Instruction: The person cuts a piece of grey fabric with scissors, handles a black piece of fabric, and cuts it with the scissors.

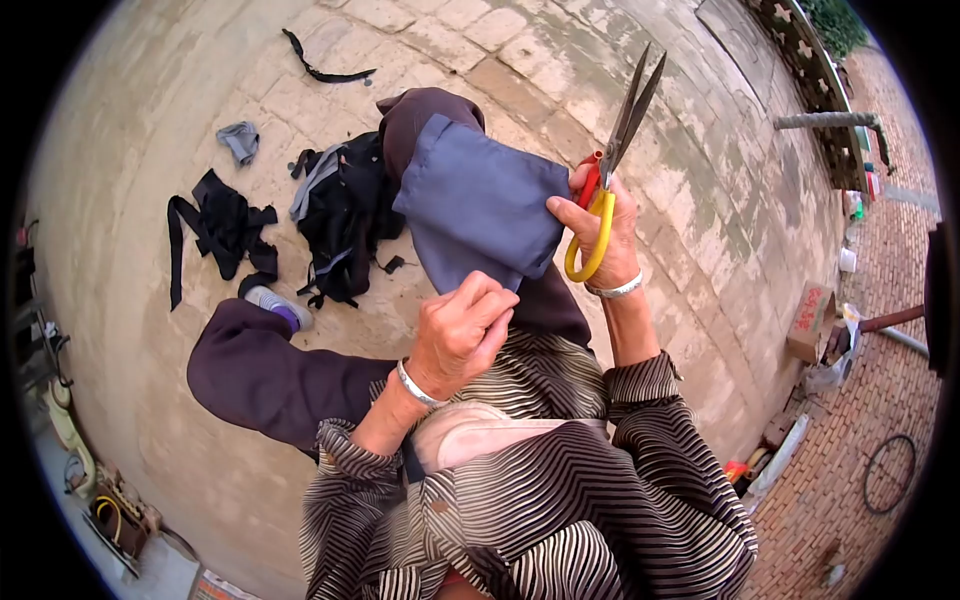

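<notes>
A blue-grey piece of cloth (485,200) lies over my dark-trousered knee, its lower corner reaching my left hand (460,335). That hand is closed in a pinch at the cloth's lower edge; the fingertips are partly hidden. My right hand (608,225) holds a pair of scissors (628,120) with one yellow and one red handle loop, blades pointing up and slightly parted. Its thumb also presses on the cloth's right edge.
On the paved ground to the left lie a heap of black cloth (350,215), black scraps (228,222), a small grey scrap (240,142) and a black strip (325,72). A cardboard box (811,322) stands at the right, beside brick paving (880,400).
</notes>
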The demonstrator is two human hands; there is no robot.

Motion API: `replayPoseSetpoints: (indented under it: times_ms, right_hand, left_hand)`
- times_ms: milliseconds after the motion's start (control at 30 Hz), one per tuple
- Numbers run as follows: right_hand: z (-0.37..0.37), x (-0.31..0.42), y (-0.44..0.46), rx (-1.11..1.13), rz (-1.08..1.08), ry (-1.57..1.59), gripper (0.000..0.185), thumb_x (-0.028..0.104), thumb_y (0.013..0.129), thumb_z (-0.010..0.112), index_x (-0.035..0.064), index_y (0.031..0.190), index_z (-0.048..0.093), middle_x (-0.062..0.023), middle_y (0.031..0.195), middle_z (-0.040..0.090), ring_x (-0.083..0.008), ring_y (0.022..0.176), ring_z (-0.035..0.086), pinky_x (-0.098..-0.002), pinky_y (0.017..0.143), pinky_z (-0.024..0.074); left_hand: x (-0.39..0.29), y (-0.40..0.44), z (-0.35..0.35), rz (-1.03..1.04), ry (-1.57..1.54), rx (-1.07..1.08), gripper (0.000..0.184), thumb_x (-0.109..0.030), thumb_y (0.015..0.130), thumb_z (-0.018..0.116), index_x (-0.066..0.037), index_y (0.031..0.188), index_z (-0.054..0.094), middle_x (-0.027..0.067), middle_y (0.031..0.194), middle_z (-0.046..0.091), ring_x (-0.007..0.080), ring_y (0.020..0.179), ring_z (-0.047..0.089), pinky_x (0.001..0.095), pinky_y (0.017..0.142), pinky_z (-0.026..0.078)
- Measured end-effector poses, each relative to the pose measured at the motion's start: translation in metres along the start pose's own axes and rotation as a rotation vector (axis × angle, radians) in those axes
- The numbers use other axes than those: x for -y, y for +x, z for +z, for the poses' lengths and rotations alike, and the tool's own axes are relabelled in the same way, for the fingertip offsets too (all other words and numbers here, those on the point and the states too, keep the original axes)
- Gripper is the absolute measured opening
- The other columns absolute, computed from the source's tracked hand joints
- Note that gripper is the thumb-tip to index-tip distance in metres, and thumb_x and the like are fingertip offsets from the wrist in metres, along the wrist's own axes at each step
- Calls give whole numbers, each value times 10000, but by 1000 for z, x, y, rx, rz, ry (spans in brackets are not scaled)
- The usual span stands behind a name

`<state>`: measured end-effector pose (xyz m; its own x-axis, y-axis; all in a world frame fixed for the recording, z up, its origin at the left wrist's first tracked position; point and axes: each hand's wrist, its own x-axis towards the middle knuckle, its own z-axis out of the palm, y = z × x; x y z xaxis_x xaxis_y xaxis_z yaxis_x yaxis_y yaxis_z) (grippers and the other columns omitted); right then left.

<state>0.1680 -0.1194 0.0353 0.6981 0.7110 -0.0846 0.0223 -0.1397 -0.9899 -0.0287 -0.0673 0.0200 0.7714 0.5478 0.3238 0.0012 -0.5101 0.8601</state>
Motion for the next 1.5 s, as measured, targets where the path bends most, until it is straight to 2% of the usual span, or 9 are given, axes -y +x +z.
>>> replayPoseSetpoints:
  times_ms: [433,667,767,900,1100,1200,1333,1433,1500]
  right_hand:
    - [-18,-14,8,106,114,94,235,36,770,744,46,860,527,15,747,518,-66,635,482,-215,553,404]
    - [-58,-84,13,-39,348,-42,231,143,809,731,28,828,533,-37,694,561,-108,578,572,-231,509,459]
    - [-65,-112,-5,-157,566,74,215,156,820,701,18,810,536,-46,617,532,-122,482,513,-250,430,414]
    - [-64,-102,-26,-137,585,247,179,128,819,680,30,806,531,-48,633,540,-126,505,524,-248,440,414]
    - [-81,-166,-26,-22,540,-49,210,183,801,700,20,789,568,-35,601,541,-115,479,521,-249,425,412]
    - [-91,-210,-35,34,770,-165,263,233,769,737,-4,759,625,-46,580,531,-138,473,534,-277,427,432]
    - [-119,-314,-50,120,895,-298,342,297,746,753,-30,766,655,-115,637,602,-214,545,596,-351,508,487]
    - [-125,-335,-56,187,684,-841,428,385,734,749,-32,811,693,-190,751,673,-314,696,660,-407,642,517]
    - [-127,-347,-55,117,841,-858,531,481,754,701,-8,960,699,-227,925,689,-357,898,664,-416,778,510]
  left_hand:
    - [-12,-3,-4,-173,-414,602,261,-32,769,686,29,1020,650,108,949,666,177,684,617,274,621,504]
    - [22,-2,-21,-410,-161,-259,111,19,782,661,21,891,639,47,744,606,114,610,569,238,595,464]
    - [44,-1,-24,-392,23,-432,303,-71,774,722,12,1041,607,78,916,604,163,789,587,283,731,476]
    - [60,16,-28,-415,58,-392,492,-236,773,762,29,1130,554,147,1033,614,224,940,591,326,869,460]
    - [63,41,-18,-545,-23,-302,608,-353,728,799,73,1064,525,198,952,641,250,867,626,341,803,495]
    - [83,36,-19,-523,58,-227,480,-233,809,762,57,1104,519,103,1003,640,131,882,602,255,806,486]
    - [72,40,-27,-544,-124,-94,347,-151,853,716,59,1083,563,68,976,659,93,845,600,238,774,494]
    - [56,40,-26,-583,-292,-182,200,-89,862,681,50,995,628,26,882,669,55,776,557,216,713,475]
    - [54,39,-28,-578,-280,-231,205,-59,878,656,44,1055,638,15,930,671,50,789,569,211,716,484]
